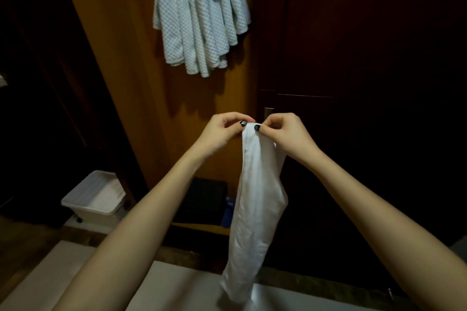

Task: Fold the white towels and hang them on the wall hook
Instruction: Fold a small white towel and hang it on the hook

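Fingers of the left hand and right hand pinch the white towel at its top edge, letting it hang straight for folding.

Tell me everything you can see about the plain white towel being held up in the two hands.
The plain white cloth towel looks thin and smooth, with a stitched hem down its left edge. Gathered into a long narrow band, it hangs straight down, loosely creased. The left hand and right hand pinch its top edge side by side. Its lower end reaches the pale surface at the bottom; contact there is unclear.
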`<state>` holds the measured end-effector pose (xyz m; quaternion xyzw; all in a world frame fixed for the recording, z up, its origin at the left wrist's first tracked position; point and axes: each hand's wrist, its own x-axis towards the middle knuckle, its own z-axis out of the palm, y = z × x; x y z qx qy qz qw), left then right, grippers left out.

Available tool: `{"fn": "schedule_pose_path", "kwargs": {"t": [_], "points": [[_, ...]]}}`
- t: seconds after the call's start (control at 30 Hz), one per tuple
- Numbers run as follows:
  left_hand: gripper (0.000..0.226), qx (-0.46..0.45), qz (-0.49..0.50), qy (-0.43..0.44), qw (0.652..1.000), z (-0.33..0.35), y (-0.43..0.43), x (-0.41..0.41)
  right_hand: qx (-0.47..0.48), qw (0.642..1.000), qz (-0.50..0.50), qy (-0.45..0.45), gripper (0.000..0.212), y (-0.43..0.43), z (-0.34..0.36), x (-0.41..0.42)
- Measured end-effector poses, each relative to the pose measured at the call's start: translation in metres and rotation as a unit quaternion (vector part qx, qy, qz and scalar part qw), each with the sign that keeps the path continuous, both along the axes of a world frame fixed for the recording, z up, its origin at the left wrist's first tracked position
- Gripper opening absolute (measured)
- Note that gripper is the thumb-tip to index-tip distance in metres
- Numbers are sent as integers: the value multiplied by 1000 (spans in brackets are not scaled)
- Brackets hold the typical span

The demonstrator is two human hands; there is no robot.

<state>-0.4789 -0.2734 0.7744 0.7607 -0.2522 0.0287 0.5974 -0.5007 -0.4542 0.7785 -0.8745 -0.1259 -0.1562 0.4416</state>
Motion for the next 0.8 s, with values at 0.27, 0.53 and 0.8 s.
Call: {"fn": "schedule_pose_path", "kwargs": {"t": [0.27,0.53,0.8], "points": [[22,20,-6,-56,998,3,84,21,4,999,-8,-37,19,88,6,20],[16,7,18,-83,996,5,125,40,-9,999,-22,-32,28,135,13,32],[18,-63,66,-70,993,20,152,71,-216,974,11,66,46,134,2,31]]}}
